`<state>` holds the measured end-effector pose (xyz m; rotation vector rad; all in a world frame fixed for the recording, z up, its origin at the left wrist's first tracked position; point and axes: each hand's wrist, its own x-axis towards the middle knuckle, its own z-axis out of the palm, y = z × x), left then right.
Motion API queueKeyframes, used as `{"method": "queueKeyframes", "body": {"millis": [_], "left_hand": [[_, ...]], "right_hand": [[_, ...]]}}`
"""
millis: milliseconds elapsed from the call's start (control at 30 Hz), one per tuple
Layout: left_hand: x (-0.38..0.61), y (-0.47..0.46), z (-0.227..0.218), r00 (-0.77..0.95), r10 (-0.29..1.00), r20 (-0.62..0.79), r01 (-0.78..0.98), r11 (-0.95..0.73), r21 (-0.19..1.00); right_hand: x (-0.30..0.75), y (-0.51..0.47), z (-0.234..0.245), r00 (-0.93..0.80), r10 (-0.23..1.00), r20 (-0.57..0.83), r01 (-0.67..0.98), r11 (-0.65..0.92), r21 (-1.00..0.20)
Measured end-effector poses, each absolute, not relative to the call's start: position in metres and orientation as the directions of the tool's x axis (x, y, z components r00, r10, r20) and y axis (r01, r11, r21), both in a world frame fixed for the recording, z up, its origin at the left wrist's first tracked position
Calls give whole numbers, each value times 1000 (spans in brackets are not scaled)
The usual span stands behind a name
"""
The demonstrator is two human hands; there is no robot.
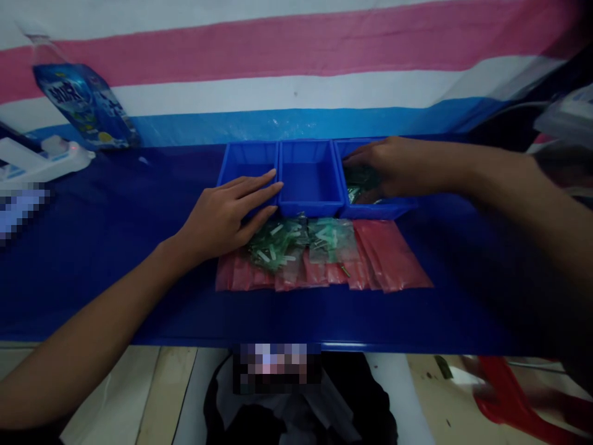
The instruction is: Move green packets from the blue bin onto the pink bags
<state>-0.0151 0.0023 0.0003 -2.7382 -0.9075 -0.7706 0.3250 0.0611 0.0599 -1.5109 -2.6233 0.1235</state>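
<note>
Three blue plastic bins stand side by side at the back of the dark blue table. My left hand (227,213) lies flat with fingers stretched out over the front rim of the left bin (245,157), holding nothing. The middle bin (308,179) shows only its blue floor. My right hand (386,167) reaches into the right bin (393,207), fingers curled down onto small clear bags of green parts (359,182); what it holds is hidden. In front of the bins lie more clear bags with green parts (296,241) on top of red plastic bags (389,253).
A blue water bottle (83,102) leans at the back left beside a white power strip (44,157). A pink, white and blue striped cloth (296,68) hangs behind. The table's front edge (296,346) runs near me; a red stool (504,395) stands on the floor at right.
</note>
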Motion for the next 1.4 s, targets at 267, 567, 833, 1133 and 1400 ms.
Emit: {"method": "queueKeyframes", "body": {"millis": [267, 567, 833, 1133, 1400], "left_hand": [[-18, 3, 1, 688, 516, 511, 605, -796, -11], [-16, 0, 4, 684, 560, 467, 626, -780, 17], [-14, -4, 10, 681, 562, 469, 640, -768, -8], [-14, -1, 8, 679, 577, 453, 640, -768, 19], [-24, -32, 73, 611, 581, 538, 433, -814, 387]], "right_hand": [[328, 58, 75, -550, 825, -129, 834, 551, -27], [316, 29, 109, -620, 754, 217, 782, 618, 83], [267, -19, 93, -841, 538, 52, 539, 829, 149], [262, -34, 83, -822, 563, -81, 515, 797, 316], [269, -34, 73, -861, 504, -67, 490, 858, 156]]}}
